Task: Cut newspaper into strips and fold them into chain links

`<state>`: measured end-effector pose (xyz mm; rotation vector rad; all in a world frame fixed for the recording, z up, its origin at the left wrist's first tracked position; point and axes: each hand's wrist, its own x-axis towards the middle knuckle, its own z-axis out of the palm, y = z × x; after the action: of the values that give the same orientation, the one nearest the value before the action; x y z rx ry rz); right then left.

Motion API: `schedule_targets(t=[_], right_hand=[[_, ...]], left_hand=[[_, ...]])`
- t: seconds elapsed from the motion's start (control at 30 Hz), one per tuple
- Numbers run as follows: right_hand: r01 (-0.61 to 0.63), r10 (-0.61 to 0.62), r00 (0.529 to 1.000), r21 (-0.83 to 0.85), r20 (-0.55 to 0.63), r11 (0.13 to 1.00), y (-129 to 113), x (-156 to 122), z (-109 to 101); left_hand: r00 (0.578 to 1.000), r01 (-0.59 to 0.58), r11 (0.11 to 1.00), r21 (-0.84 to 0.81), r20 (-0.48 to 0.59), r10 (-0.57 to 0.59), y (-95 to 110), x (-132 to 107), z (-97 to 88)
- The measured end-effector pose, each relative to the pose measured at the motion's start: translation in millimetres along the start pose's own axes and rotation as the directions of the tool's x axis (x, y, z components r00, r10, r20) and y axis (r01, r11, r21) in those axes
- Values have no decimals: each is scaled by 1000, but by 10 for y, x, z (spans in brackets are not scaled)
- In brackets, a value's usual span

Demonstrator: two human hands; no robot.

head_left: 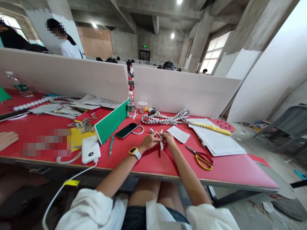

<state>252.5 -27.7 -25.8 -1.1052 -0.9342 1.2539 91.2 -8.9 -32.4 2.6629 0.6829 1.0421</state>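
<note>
My left hand (150,140) and my right hand (169,139) meet over the red table (148,161), both pinched on a small folded strip of white paper (161,144) that hangs down between them. A yellow watch (134,152) is on my left wrist. Just beyond the hands lie a white paper slip (178,134) and a small folded paper piece (151,130). A long chain of folded paper (168,119) curls farther back.
Yellow-handled scissors (201,158) and a stack of white sheets (217,139) lie to the right. A phone (126,130), pen (111,145), green divider (110,122), white power bank (90,151) and water bottle (130,104) sit left. Another person's hand (7,139) rests at far left.
</note>
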Motion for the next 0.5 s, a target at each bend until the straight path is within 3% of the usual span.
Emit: schedule_targets(t=[0.3,0.5], right_hand=[[70,-61,990,72,-130,995,-35,29,0],[140,-130,968,31,-216,990,-26,52,-26]], left_hand=[[999,-19,1000,11,27,19,121,14,-24],[998,-20,999,-41,56,23,130,16,-5]])
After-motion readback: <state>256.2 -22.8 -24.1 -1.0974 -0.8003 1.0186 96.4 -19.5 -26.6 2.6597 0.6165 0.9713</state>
